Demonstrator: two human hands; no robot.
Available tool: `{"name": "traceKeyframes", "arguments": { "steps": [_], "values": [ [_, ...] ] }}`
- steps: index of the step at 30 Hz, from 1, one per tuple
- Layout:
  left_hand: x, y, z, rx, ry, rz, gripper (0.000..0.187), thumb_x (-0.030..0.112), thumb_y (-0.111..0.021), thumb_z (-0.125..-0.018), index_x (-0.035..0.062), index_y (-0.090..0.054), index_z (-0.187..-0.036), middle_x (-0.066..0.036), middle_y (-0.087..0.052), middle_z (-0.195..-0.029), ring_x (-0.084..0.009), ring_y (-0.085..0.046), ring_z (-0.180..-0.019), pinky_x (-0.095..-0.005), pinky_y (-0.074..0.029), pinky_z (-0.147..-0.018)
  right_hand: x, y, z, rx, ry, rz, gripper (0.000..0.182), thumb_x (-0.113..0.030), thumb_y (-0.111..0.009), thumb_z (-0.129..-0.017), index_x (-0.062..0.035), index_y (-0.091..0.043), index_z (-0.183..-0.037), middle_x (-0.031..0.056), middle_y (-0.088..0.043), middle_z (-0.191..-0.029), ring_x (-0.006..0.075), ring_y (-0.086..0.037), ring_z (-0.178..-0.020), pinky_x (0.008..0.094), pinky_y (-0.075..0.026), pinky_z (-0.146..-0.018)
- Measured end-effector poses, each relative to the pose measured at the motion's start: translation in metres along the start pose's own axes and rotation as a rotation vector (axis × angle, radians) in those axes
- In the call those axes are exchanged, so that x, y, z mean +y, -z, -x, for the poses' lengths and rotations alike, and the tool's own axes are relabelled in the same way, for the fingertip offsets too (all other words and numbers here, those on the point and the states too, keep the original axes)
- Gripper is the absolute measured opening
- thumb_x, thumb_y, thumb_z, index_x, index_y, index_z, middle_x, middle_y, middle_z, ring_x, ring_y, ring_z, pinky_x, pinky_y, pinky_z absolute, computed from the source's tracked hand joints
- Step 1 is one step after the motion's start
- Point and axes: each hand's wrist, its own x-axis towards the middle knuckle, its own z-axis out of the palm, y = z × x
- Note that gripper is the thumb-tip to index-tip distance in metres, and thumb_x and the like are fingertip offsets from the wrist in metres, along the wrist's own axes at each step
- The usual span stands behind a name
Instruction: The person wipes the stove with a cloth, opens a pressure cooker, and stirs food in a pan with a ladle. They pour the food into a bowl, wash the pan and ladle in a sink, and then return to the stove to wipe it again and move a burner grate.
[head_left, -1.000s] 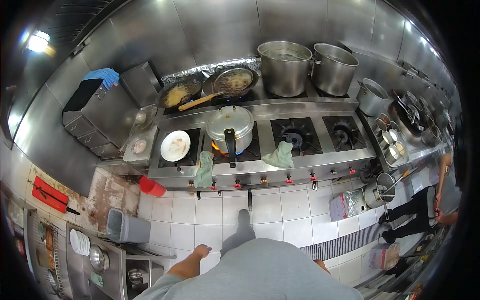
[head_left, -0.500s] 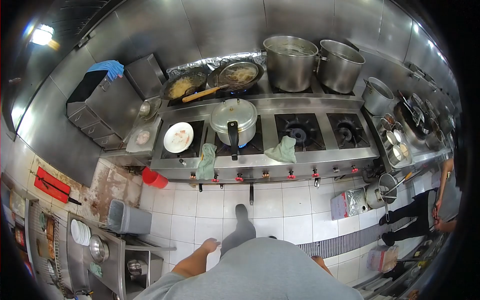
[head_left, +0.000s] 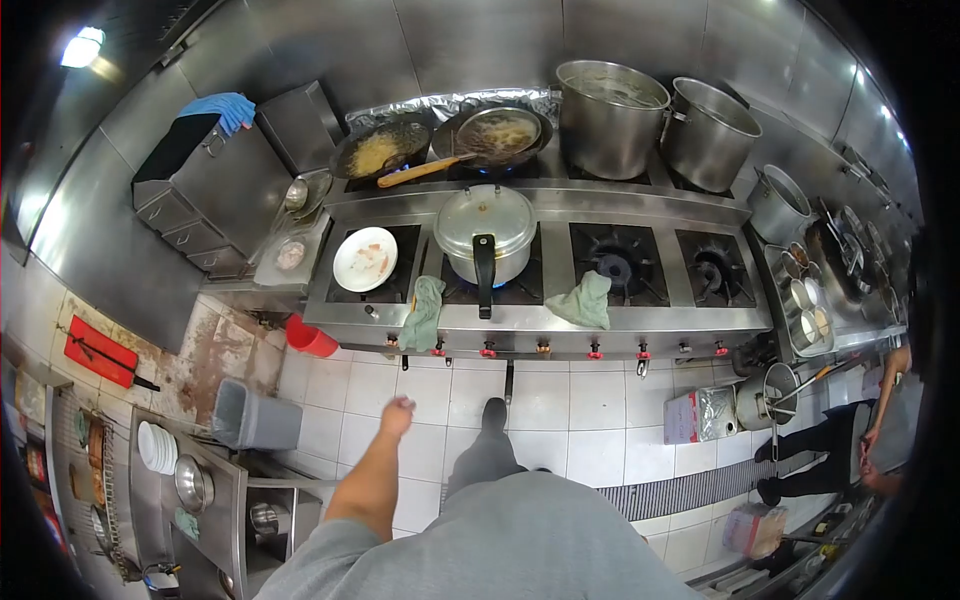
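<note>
My left hand (head_left: 397,415) is raised over the floor tiles in front of the stove, with its fingers loosely curled and no object showing in it. It touches nothing; the stove front is the nearest thing. Out of sight is my right hand. On the stove (head_left: 540,335) ahead stands a lidded pressure cooker (head_left: 486,215) over a lit burner, its black handle toward me. Left of it lies a white plate (head_left: 365,260) with scraps of food. Green cloths (head_left: 424,315) hang at the stove's front edge. Behind, a wok (head_left: 378,150) and a long-handled strainer (head_left: 500,135) hold food.
Two tall stockpots (head_left: 612,115) stand at the back right. A red bucket (head_left: 312,337) and a grey bin (head_left: 255,415) are on the floor at left, near a metal table (head_left: 225,500). At right are boxes (head_left: 700,410), a floor drain (head_left: 690,485) and another person (head_left: 835,440).
My left arm has swung forward and up toward the stove. My right arm has dropped from sight. The view has shifted, and the stove now sits farther right.
</note>
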Motion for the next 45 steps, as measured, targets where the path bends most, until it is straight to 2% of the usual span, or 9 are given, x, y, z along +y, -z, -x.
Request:
{"name": "traceKeyframes", "arguments": {
  "steps": [7, 10, 18, 19, 26, 29, 32, 35, 45],
  "values": [
    [0.157, 0.093, -0.104, 0.299, -0.177, -0.289, 0.065, 0.022, -0.076, -0.086, 0.0001, -0.053, -0.143, -0.027, -0.057, -0.141, -0.0403, -0.053, -0.134, -0.0441, -0.046, -0.111, -0.022, 0.011, -0.011, 0.036, -0.014, -0.085, 0.044, -0.050, -0.054, -0.089, -0.0178, -0.074, -0.111, 0.0170, -0.075, -0.103, 0.0384, -0.071, -0.097, 0.0509, -0.057, -0.084],
    [0.156, 0.107, -0.165, 0.316, -0.308, -0.506, 0.068, 0.021, -0.075, -0.086, 0.0022, -0.050, -0.146, -0.027, -0.052, -0.146, -0.0417, -0.046, -0.139, -0.0455, -0.045, -0.112, -0.080, 0.083, -0.012, 0.088, -0.444, -0.583, 0.040, -0.040, -0.063, -0.089, -0.0096, -0.072, -0.114, 0.0161, -0.074, -0.098, 0.0329, -0.072, -0.087, 0.0460, -0.057, -0.076],
    [0.155, 0.112, -0.207, 0.213, -0.299, -0.605, 0.047, 0.017, -0.074, -0.087, 0.0100, -0.063, -0.132, -0.020, -0.063, -0.125, -0.0404, -0.064, -0.113, -0.0477, -0.054, -0.095, -0.222, 0.271, -0.066, 0.223, -0.842, -1.079, 0.054, -0.022, -0.076, -0.091, 0.0002, -0.056, -0.137, 0.0134, -0.071, -0.097, 0.0226, -0.069, -0.077, 0.0391, -0.053, -0.060],
    [0.167, 0.112, -0.198, 0.232, -0.321, -0.560, 0.043, 0.016, -0.074, -0.087, 0.0095, -0.064, -0.128, -0.020, -0.064, -0.123, -0.0402, -0.065, -0.110, -0.0478, -0.055, -0.093, -0.216, 0.261, -0.072, 0.241, -0.692, -0.930, 0.045, -0.020, -0.069, -0.093, 0.0072, -0.062, -0.129, 0.0212, -0.073, -0.107, 0.0296, -0.075, -0.089, 0.0405, -0.060, -0.067],
    [0.183, 0.128, -0.199, 0.198, -0.449, -0.489, 0.026, 0.015, -0.076, -0.087, 0.0067, -0.072, -0.111, -0.015, -0.068, -0.102, -0.0362, -0.069, -0.093, -0.0452, -0.056, -0.081, -0.273, 0.310, -0.126, 0.272, -0.705, -1.087, 0.059, -0.018, -0.074, -0.090, 0.0100, -0.053, -0.138, 0.0149, -0.071, -0.100, 0.0192, -0.068, -0.082, 0.0322, -0.052, -0.066],
    [0.254, 0.152, -0.174, 0.153, -0.592, -0.305, 0.025, 0.015, -0.079, -0.086, 0.0054, -0.074, -0.108, -0.014, -0.068, -0.095, -0.0325, -0.069, -0.088, -0.0402, -0.056, -0.078, -0.274, 0.298, -0.131, 0.268, -0.696, -1.080, 0.060, -0.020, -0.074, -0.091, 0.0109, -0.053, -0.138, 0.0160, -0.071, -0.100, 0.0194, -0.068, -0.082, 0.0324, -0.052, -0.065],
    [0.376, 0.171, -0.136, -0.024, -0.741, -0.119, 0.026, 0.014, -0.080, -0.084, 0.0041, -0.074, -0.107, -0.012, -0.067, -0.091, -0.0295, -0.068, -0.084, -0.0370, -0.055, -0.074, -0.314, 0.336, -0.128, 0.166, -0.859, -1.041, 0.056, -0.028, -0.073, -0.092, 0.0065, -0.061, -0.133, 0.0232, -0.074, -0.112, 0.0288, -0.072, -0.108, 0.0351, -0.057, -0.091],
    [0.480, 0.174, -0.126, -0.153, -1.075, -0.200, 0.027, 0.013, -0.081, -0.084, 0.0051, -0.074, -0.108, -0.010, -0.066, -0.093, -0.0288, -0.067, -0.084, -0.0366, -0.054, -0.073, -0.317, 0.331, -0.128, 0.140, -0.894, -0.992, 0.059, -0.022, -0.075, -0.091, 0.0049, -0.055, -0.139, 0.0153, -0.072, -0.096, 0.0211, -0.068, -0.073, 0.0364, -0.054, -0.058],
    [0.608, 0.058, -0.201, -0.468, -1.349, -0.610, 0.029, 0.018, -0.078, -0.084, 0.0106, -0.075, -0.112, -0.009, -0.067, -0.109, -0.0324, -0.066, -0.104, -0.0429, -0.053, -0.090, -0.343, 0.328, -0.130, 0.292, -0.863, -1.086, 0.052, -0.022, -0.075, -0.091, 0.0037, -0.058, -0.134, 0.0157, -0.072, -0.098, 0.0217, -0.069, -0.075, 0.0366, -0.055, -0.058]
  ]
}}
